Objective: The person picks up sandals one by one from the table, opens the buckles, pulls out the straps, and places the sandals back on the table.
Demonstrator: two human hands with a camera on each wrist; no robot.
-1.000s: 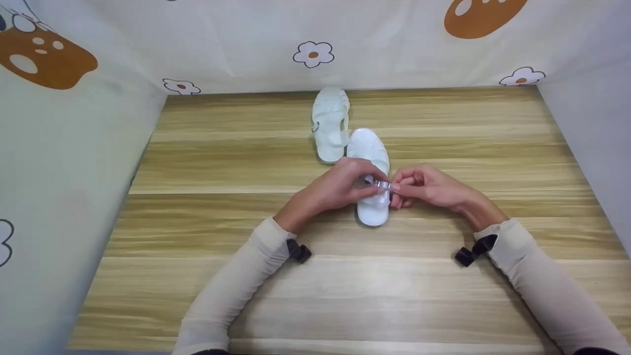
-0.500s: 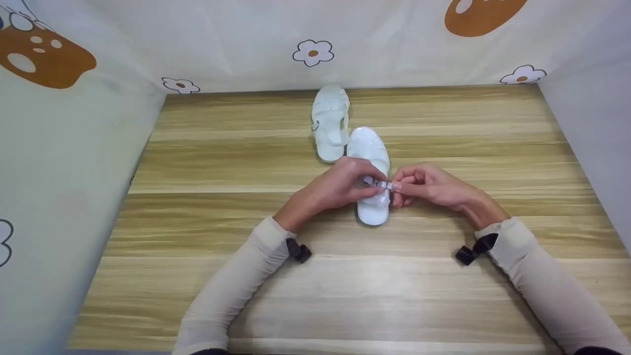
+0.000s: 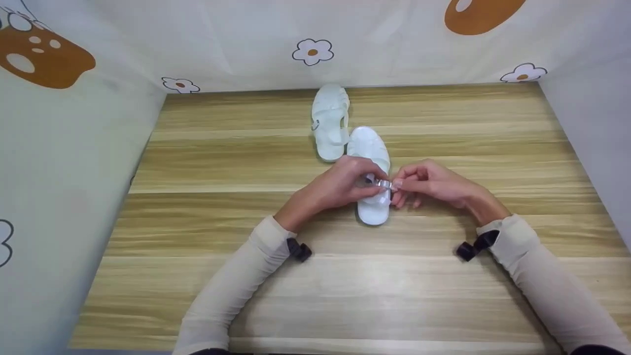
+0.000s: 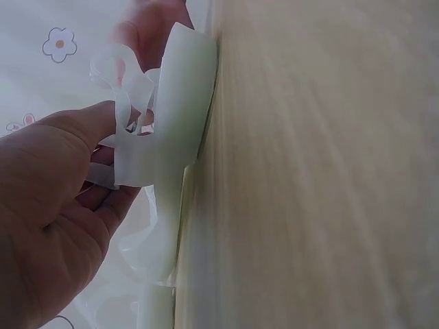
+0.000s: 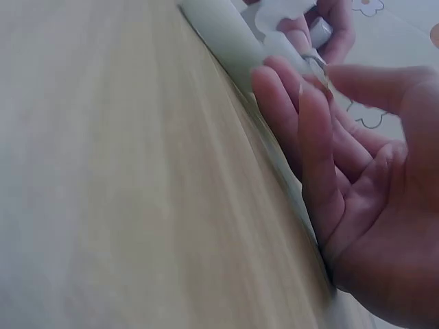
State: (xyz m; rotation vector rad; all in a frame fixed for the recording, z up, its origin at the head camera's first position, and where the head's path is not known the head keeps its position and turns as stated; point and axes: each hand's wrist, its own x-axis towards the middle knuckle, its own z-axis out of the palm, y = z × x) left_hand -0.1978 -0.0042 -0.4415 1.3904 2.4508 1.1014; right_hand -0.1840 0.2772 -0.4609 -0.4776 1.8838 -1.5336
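Sandals: two, both white, lying on the wood-grain worktop (image 3: 236, 172), toes away from the person
Far sandal (image 3: 328, 125): close to the cloth wall (image 3: 246, 49), a bit to the left of the other
Near sandal (image 3: 368, 145): in front of me between the two hands, just beside the far one
Buckle (image 3: 385, 184): one I can make out in the hands, silvery, held above the near sandal
Left hand (image 3: 340, 185): grip narrowed to a thumb-and-finger pinch at the buckle
Right hand (image 3: 429, 185): thumb and forefinger drawn together, its grip on the white strap end (image 3: 393, 186)
Sleeves (image 3: 236, 288): two, beige
Flowers (image 3: 313, 52): three along the back cloth
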